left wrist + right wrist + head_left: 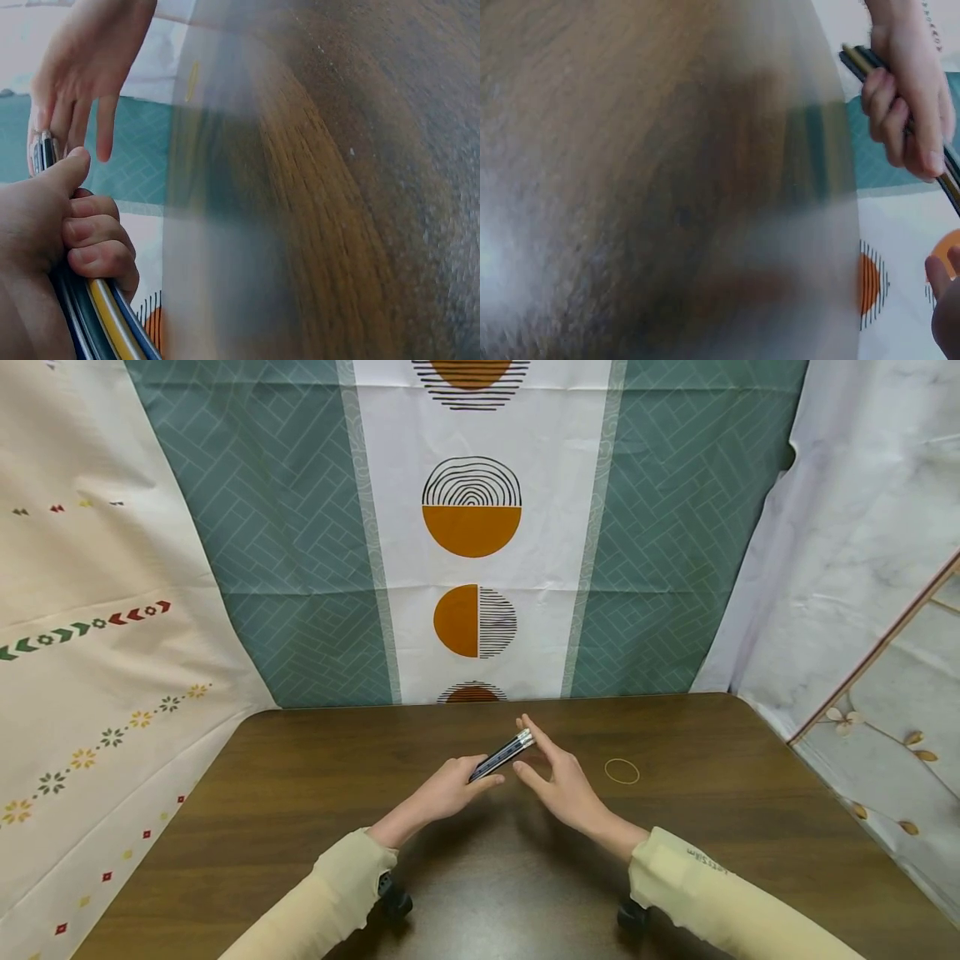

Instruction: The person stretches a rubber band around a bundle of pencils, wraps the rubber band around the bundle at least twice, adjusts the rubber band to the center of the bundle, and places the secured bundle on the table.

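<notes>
On the table (300, 793), head view only: rubber band (622, 771).

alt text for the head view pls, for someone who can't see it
A person's left hand grips a bundle of pencils above a dark wooden table, while the right hand touches the bundle's far end with straight fingers. A rubber band lies on the table to the right, and patterned cloths hang behind.

The dark brown wooden table (300, 793) shows a fine grain under a smooth, slightly glossy finish. The bundle of slim coloured pencils (501, 757) looks lacquered and shiny, with metallic silver ends. The thin tan rubber band (622, 771) is matt, the patterned backdrop cloths (285, 568) smooth, and the pale yellow sleeves (697, 893) soft knit fabric
</notes>
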Demonstrator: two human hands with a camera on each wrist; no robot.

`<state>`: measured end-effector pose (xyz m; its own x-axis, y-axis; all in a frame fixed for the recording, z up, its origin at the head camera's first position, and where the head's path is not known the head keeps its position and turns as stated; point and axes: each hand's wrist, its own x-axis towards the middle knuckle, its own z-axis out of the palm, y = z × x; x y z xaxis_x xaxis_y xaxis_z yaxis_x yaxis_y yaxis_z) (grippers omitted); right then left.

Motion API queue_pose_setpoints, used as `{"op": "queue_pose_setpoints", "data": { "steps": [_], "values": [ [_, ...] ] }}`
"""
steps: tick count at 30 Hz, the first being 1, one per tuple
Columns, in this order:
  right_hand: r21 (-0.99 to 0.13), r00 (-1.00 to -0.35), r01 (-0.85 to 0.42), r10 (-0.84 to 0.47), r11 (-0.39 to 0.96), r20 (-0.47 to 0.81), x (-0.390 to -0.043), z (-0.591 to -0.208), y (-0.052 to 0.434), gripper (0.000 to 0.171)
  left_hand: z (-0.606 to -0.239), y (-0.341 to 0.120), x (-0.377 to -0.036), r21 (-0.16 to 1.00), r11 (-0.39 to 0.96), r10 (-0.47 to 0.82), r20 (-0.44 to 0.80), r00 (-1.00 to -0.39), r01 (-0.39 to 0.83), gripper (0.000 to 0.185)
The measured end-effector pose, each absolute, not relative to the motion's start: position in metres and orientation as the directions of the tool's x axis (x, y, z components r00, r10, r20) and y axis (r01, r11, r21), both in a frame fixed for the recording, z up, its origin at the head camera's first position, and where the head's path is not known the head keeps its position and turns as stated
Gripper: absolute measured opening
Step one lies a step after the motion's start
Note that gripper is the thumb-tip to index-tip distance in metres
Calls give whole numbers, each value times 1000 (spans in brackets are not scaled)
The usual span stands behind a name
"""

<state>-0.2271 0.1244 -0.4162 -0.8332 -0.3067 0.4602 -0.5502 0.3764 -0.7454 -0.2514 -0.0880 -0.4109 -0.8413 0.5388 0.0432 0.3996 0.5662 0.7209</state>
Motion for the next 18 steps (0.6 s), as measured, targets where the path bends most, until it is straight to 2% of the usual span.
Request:
{"op": "queue_pose_setpoints", "data": {
  "steps": [5,8,18],
  "values": [
    [-803,-857,-507,-283,315,430,-220,-411,121,80,-410,-86,-250,724,551,554,55,-831,416,25],
    [-808,-867,-493,-260,322,425,-216,-410,118,84,-410,-87,-249,714,557,556,59,-829,425,25],
    [-763,-838,-545,-266,348,477,-215,-410,118,79,-409,-90,-248,684,587,559,45,-828,433,23]
  ]
}}
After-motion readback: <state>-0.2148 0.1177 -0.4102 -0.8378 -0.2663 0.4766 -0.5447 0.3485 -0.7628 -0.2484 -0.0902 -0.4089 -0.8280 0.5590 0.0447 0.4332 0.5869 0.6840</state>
